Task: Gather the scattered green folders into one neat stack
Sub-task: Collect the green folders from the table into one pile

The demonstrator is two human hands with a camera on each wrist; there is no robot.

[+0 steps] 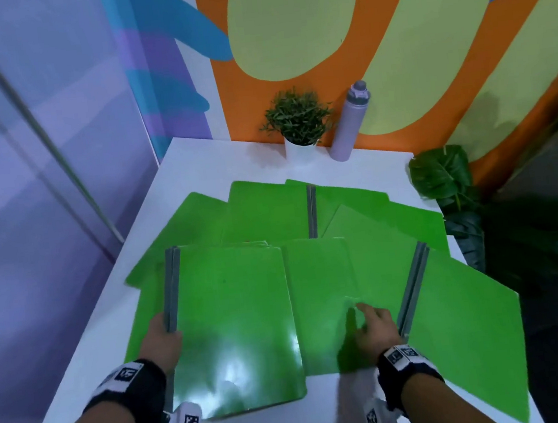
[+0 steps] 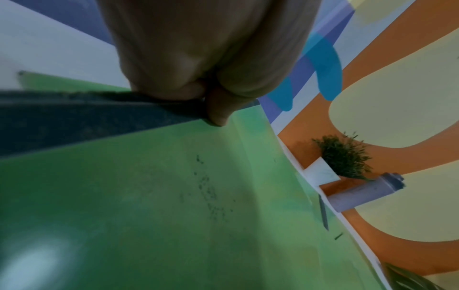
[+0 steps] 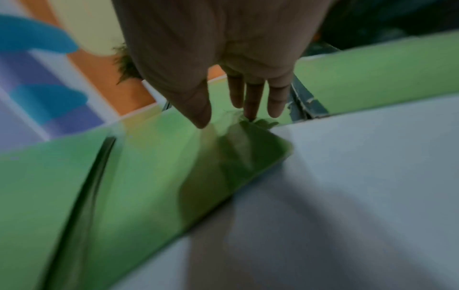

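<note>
Several glossy green folders with grey spines lie overlapped across the white table [image 1: 89, 352]. My left hand [image 1: 164, 340] grips the grey spine [image 2: 74, 117] of a small stack of folders [image 1: 234, 322] at the near left, thumb on top [image 2: 218, 109]. My right hand [image 1: 374, 325] is spread with straight fingers [image 3: 253, 102] whose tips touch a flat folder [image 1: 324, 296] in the middle. To its right another folder [image 1: 468, 325] lies skewed over the table's right edge, its spine [image 1: 412, 283] beside my hand. More folders [image 1: 270, 208] lie fanned behind.
A small potted plant [image 1: 297, 119] and a lilac bottle [image 1: 349, 121] stand at the table's far edge against the painted wall. A dark leafy plant [image 1: 446, 180] sits off the right side. Bare white table [image 3: 347, 176] shows at the near edge.
</note>
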